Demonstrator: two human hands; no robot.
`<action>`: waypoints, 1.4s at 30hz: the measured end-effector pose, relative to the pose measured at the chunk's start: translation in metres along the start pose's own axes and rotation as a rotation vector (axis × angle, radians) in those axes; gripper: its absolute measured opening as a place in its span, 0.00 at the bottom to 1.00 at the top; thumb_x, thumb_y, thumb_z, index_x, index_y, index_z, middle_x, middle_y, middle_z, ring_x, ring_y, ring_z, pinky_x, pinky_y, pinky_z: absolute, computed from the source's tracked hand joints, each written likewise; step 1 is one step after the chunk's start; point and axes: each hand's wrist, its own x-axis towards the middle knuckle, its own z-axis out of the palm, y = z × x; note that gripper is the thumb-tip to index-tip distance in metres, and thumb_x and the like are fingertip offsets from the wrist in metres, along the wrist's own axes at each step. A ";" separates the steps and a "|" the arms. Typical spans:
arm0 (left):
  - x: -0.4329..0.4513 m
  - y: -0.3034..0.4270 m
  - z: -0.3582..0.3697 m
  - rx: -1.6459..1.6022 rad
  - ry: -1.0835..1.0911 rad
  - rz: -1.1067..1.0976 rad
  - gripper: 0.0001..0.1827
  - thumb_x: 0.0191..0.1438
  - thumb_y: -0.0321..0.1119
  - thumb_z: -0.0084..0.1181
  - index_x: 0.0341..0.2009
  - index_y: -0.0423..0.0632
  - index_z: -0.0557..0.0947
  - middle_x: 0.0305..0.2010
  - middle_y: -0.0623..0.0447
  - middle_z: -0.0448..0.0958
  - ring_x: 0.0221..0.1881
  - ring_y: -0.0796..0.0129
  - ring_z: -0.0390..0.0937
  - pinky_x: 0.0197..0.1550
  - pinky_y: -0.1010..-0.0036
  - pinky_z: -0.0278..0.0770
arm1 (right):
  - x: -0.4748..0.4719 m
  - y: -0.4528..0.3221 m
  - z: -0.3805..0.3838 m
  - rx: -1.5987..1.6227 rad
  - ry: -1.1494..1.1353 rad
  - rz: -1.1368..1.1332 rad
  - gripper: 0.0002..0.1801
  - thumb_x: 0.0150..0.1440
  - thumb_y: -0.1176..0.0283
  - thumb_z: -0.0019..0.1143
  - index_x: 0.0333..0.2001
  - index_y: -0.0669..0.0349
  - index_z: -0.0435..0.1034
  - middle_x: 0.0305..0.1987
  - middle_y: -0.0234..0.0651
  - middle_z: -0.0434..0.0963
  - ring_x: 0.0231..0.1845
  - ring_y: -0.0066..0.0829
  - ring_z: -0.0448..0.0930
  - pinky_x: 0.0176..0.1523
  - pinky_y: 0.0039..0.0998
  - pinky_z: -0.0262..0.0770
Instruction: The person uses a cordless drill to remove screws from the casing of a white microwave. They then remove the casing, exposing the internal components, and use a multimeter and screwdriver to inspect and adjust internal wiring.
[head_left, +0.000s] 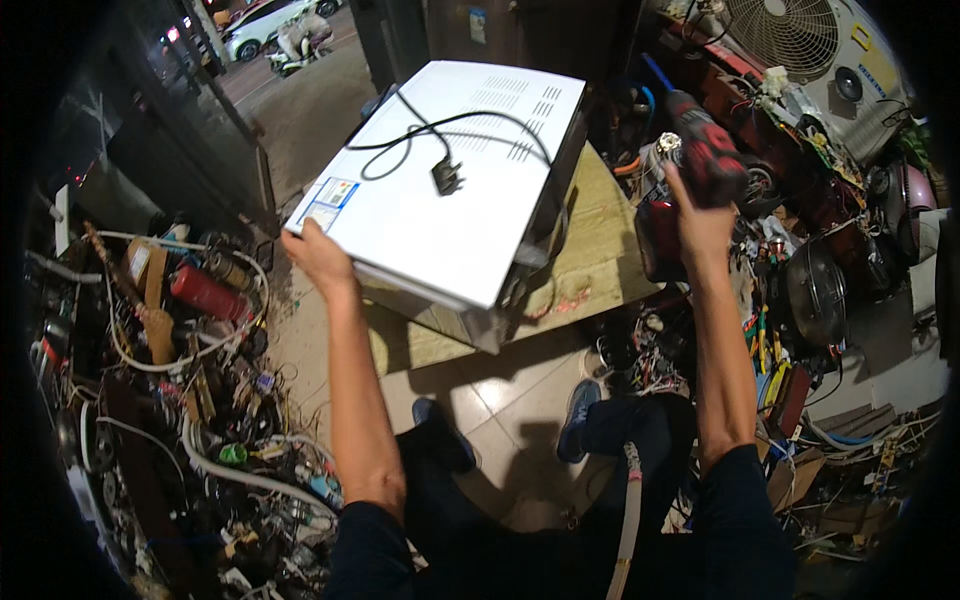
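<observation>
A white metal-cased appliance (420, 232) with vent slots, perhaps a microwave oven, sits tilted on a low yellowish work surface (600, 225). Its black power cord (495, 116) loops across the white panel, and the plug (445, 177) lies there too. My left hand (319, 259) grips the left front corner, thumb on top beside a blue-and-white label (330, 201) that bears writing. In my right hand (701, 217) is a red-and-black cordless drill (709, 146), held off to the right of the appliance, its blue-tipped front end (657, 73) pointing away from me.
Piled scrap lies on both sides, with a red cylinder (210, 292) and a pale hose (240, 472) at left. Beyond the drill stands an air-conditioner outdoor unit (832, 67). Pale floor tiles (487, 390) show between my shoes. A street with a white car (262, 26) is outside.
</observation>
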 end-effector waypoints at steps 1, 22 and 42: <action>-0.033 0.026 0.007 0.035 0.002 -0.010 0.35 0.69 0.51 0.41 0.62 0.27 0.66 0.66 0.25 0.63 0.64 0.39 0.66 0.67 0.52 0.59 | -0.020 0.002 -0.030 -0.052 0.008 0.002 0.21 0.57 0.67 0.73 0.51 0.66 0.77 0.54 0.41 0.82 0.54 0.32 0.80 0.63 0.35 0.73; -0.131 0.042 -0.075 0.369 -0.385 0.452 0.76 0.28 0.63 0.84 0.77 0.58 0.52 0.77 0.25 0.38 0.77 0.29 0.44 0.74 0.43 0.54 | -0.301 -0.049 -0.157 0.081 -0.240 0.320 0.11 0.61 0.74 0.65 0.47 0.63 0.77 0.40 0.35 0.82 0.41 0.29 0.82 0.47 0.33 0.78; -0.187 0.081 0.058 0.515 -0.207 0.290 0.72 0.33 0.68 0.78 0.76 0.59 0.50 0.76 0.25 0.38 0.78 0.29 0.40 0.76 0.35 0.38 | -0.365 0.020 -0.135 -0.267 -0.422 -0.180 0.07 0.51 0.72 0.72 0.31 0.58 0.77 0.29 0.36 0.81 0.29 0.39 0.83 0.34 0.37 0.78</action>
